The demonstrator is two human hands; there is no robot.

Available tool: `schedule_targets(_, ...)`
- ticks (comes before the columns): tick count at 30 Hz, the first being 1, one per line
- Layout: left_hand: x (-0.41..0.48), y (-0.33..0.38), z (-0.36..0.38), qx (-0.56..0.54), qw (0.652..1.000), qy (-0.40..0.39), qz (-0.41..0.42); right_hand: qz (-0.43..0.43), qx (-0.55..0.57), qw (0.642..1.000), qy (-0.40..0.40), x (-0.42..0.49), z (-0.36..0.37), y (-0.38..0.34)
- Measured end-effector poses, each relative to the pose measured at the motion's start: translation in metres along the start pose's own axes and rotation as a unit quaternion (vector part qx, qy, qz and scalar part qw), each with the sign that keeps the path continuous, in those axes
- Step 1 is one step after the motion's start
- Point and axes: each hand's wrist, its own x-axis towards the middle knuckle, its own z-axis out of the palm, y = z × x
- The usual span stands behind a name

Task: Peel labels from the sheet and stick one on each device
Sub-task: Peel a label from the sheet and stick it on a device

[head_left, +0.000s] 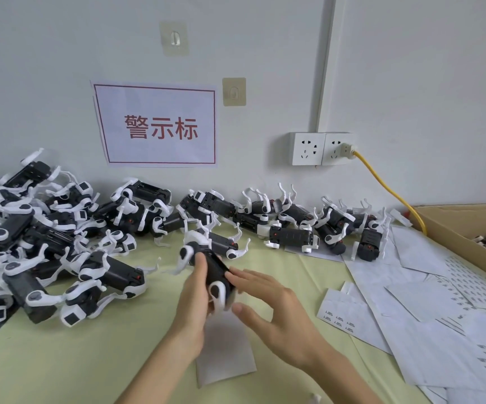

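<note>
Risk is growing while your left hand (195, 290) is gripping the black-and-white plastic robot-dog device (211, 275) above the table and your right hand (268, 304), fingers straight, is pressing it: hurried pressure may wrinkle the label.

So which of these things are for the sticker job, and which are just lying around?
For the job:
- device held in the left hand
- right hand touching it with straight fingers
- piles of devices
- label sheets

Just lying about:
- wall sign
- sockets and yellow cable
- cardboard box
- wall hooks
</note>
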Motion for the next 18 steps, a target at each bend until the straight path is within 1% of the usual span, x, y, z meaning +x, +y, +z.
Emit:
schedule_targets(3, 0.015, 0.001, -0.017, -0.105, 0.992, 0.068, -0.002, 0.02, -0.034, 0.999, 0.032, -0.002, 0.003, 0.007)
schedule_targets(4, 0.018, 0.004, -0.024, -0.123, 0.99, 0.064, -0.009, 0.029, -0.049, 0.998, 0.02, -0.002, 0.004, 0.009)
schedule_targets(8, 0.025, 0.007, -0.044, -0.214, 0.972, 0.085, -0.04, 0.042, -0.146, 0.981, -0.123, -0.005, 0.017, 0.015)
schedule_targets(11, 0.025, 0.008, -0.047, -0.254, 0.959, 0.109, -0.065, 0.053, -0.163, 0.97, -0.174, -0.008, 0.026, 0.017)
schedule_targets(14, 0.025, 0.009, -0.049, -0.264, 0.954, 0.12, -0.079, 0.065, -0.155, 0.972, -0.164, -0.009, 0.026, 0.019)
schedule_targets(16, 0.027, 0.01, -0.052, -0.258, 0.954, 0.125, -0.087, 0.056, -0.157, 0.976, -0.139, -0.008, 0.024, 0.018)
schedule_targets(18, 0.025, 0.012, -0.053, -0.251, 0.958, 0.112, -0.085, 0.044, -0.174, 0.979, -0.1, -0.005, 0.024, 0.014)
